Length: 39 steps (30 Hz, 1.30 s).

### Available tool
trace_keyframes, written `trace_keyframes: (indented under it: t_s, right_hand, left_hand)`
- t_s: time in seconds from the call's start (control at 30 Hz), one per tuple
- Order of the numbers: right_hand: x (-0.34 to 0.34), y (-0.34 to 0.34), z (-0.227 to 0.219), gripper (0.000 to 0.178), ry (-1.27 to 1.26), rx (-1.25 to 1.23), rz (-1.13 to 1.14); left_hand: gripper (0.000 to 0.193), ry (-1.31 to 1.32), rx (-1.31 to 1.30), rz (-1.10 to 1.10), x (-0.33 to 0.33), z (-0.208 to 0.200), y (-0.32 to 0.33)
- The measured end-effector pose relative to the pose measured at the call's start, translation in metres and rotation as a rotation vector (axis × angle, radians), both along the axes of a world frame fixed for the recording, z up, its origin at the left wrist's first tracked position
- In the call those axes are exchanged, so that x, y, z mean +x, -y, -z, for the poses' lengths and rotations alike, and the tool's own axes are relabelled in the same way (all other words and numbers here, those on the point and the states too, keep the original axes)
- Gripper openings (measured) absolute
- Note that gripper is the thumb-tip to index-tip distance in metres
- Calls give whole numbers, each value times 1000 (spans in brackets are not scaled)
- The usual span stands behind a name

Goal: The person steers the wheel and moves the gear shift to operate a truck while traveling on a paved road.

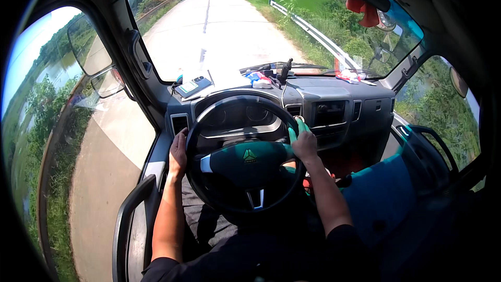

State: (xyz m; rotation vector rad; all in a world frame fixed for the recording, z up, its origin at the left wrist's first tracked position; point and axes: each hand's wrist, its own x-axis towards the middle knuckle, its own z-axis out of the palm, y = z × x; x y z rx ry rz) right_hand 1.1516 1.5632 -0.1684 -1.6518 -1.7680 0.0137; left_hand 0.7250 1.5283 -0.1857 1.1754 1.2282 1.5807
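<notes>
The inside of a truck cab is seen from above, from the driver's seat. A black steering wheel (245,154) is placed in the middle of the view, just in front of the person, with a dark hub and a small green emblem at its centre.

The left hand (178,152) is laid on the left side of the rim, and its grip is closed around the rim there. The right hand (304,143) is held at the upper right part of the rim. A green stalk or lever (295,131) is seen under its fingers, which are curled around it and the rim; how tightly this grip is closed cannot be told exactly. Both bare forearms are stretched up from the lower edge of the view, out of dark short sleeves.

Behind the wheel the grey dashboard (334,94) is found, with the instrument panel partly hidden by the rim. On top of the dashboard a small flat device with a screen (193,86) is lying at the left, and some blue and red objects (259,78) are placed near the middle. A red cloth (362,10) is hung near the upper right of the windshield.

Through the windshield a pale concrete road (214,26) is seen, with a metal guardrail (313,34) and green fields at the right. The side mirror (96,55) and water with trees are seen through the left window.
</notes>
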Motion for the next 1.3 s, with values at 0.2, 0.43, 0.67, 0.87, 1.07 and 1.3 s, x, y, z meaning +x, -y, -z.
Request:
trace_keyframes:
  t_s: [0.2, 0.43, 0.67, 0.87, 1.07, 1.3]
  right_hand:
    - [-3, -6, 3, 46, 64, 20, -5]
    - [3, -25, 6, 42, 36, 141, -129]
    - [0, -26, 2, 41, -4, 125, -163]
    - [4, -20, 5, 44, -49, 128, -158]
    - [2, -16, 5, 48, -55, 158, -143]
    - [2, -11, 0, 46, -103, 34, -60]
  left_hand:
    - [36, -762, -204, -364, -44, 101, 35]
    - [45, -1082, -236, -86, -53, 168, 52]
    - [37, -954, -456, -123, -3, 69, 80]
    - [35, -1222, -425, 78, -27, 124, 106]
    - [33, -1457, -424, 525, -36, 129, 136]
    - [32, -1186, -12, 405, -18, 138, 112]
